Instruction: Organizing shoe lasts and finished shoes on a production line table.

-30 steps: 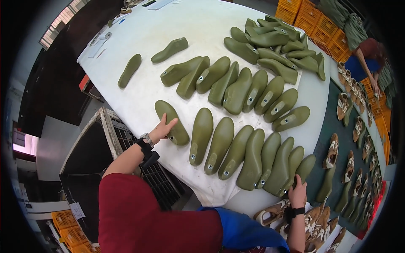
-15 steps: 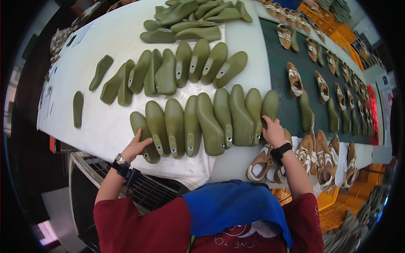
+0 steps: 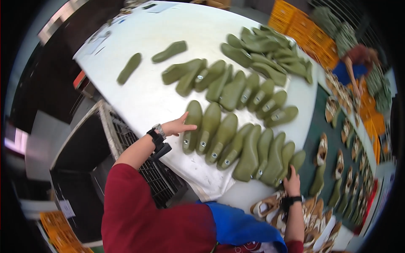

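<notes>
- Head view, nearest: red shirt (image 3: 160, 227) and blue apron (image 3: 244, 227); pale print (image 3: 253, 245) at the lower edge, too small and blurred to read.
- Right hand (image 3: 292, 184): one finger extended against the near row's rightmost last (image 3: 298, 158); the remaining fingers are too hidden to tell whether they grip. Brown-and-white shoes (image 3: 314, 211) lie just beside this wrist.
- Left hand (image 3: 174, 127): thumb and fingers parted, the thumb over the leftmost last (image 3: 194, 122), not wrapped round it.
- Near row (image 3: 223, 135): green lasts side by side on the white table (image 3: 198, 29), between the two hands, near its edge.
- Likely faults, as judged: uneven pressure from the end hands could make the row buckle or a last roll, their undersides being curved; drawn too close, some could drop over the edge or knock the shoes.
- Black bin (image 3: 78, 181), left: a pale slip (image 3: 67, 208) on it, illegible through blur.
- Beyond: the back row (image 3: 232, 90), two loose lasts (image 3: 169, 51) and a heaped pile (image 3: 268, 48); no brand can be made out on them.
- Right: green mat (image 3: 331, 143) bearing shoes and lasts.
- Farthest: orange crates (image 3: 295, 23) and a co-worker (image 3: 356, 59).
</notes>
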`<state>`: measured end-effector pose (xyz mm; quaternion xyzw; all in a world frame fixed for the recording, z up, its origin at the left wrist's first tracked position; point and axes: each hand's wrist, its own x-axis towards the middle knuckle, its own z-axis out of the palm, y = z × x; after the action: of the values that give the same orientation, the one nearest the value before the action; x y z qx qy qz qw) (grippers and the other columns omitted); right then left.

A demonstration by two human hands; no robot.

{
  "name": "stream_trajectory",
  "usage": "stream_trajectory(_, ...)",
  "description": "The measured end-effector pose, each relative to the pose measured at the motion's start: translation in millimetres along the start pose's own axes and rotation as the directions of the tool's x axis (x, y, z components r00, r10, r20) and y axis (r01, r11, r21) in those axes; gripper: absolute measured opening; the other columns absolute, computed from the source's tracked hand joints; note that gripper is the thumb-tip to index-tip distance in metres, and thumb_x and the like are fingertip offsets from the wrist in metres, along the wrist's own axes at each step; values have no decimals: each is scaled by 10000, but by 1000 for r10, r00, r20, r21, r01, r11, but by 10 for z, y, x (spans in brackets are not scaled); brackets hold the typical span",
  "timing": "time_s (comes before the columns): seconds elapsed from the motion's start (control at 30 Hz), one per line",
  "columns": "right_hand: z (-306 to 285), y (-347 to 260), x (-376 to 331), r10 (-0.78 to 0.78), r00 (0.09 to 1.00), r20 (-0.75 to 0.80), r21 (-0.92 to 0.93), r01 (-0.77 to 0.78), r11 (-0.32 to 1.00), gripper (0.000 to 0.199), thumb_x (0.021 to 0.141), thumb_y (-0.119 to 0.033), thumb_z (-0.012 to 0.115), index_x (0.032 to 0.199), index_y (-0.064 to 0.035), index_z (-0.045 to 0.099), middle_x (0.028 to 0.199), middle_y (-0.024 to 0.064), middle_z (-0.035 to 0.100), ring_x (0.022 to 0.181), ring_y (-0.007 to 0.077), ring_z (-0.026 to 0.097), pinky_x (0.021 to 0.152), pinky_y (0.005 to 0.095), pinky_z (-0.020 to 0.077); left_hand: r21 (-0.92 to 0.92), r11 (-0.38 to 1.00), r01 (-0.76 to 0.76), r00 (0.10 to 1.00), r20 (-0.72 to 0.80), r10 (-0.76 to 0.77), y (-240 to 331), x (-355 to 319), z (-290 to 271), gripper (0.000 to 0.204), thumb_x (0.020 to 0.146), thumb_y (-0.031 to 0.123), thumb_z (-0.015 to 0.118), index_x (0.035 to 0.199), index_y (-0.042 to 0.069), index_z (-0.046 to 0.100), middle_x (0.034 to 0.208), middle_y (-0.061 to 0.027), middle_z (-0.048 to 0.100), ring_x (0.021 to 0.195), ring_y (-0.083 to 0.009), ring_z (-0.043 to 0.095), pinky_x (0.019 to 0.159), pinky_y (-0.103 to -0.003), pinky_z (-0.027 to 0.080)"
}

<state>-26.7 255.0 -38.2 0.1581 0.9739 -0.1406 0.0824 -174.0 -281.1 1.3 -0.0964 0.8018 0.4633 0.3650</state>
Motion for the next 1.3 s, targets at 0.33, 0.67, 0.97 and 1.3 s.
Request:
stream_trajectory(0.33,-59,47,-54,17,1000,12,-62,-16,998,709,712,-109,673,1355,-174,381,1081,268,520,1000,449,528,863,460,446,153,929,336,482,-876,-30,-1080,627,-2466,700,781,216,598,1370,-8,294,1297,-250,459,1175,-402,470,1004,-418,401)
stream_trajectory(0.67,-335,-397,-49,92,986,138,-103,-78,992,683,769,-78,591,1400,-155,341,1243,297,484,1132,457,473,964,471,388,115,810,576,77,-993,86,-1444,962,-3534,907,742,358,668,1448,65,181,1498,-127,194,1372,-370,170,1060,-570,245)
stream_trajectory(0.97,-399,-699,-35,254,951,176,-164,-226,960,660,780,-120,610,1388,-139,355,1255,274,493,1149,439,471,959,474,394,83,787,612,-31,-991,129,-1309,1074,-3765,737,797,554,574,1360,115,388,1109,-212,612,1067,-310,581,918,-457,430)
stream_trajectory(1.3,-74,16,-62,-18,1000,8,-52,19,998,682,700,-65,663,1328,-129,404,1126,241,510,1026,432,526,883,447,440,420,777,469,526,-839,135,-1489,748,-3470,548,690,344,749,1034,-16,521,905,-209,653,861,-351,641,749,-416,528)
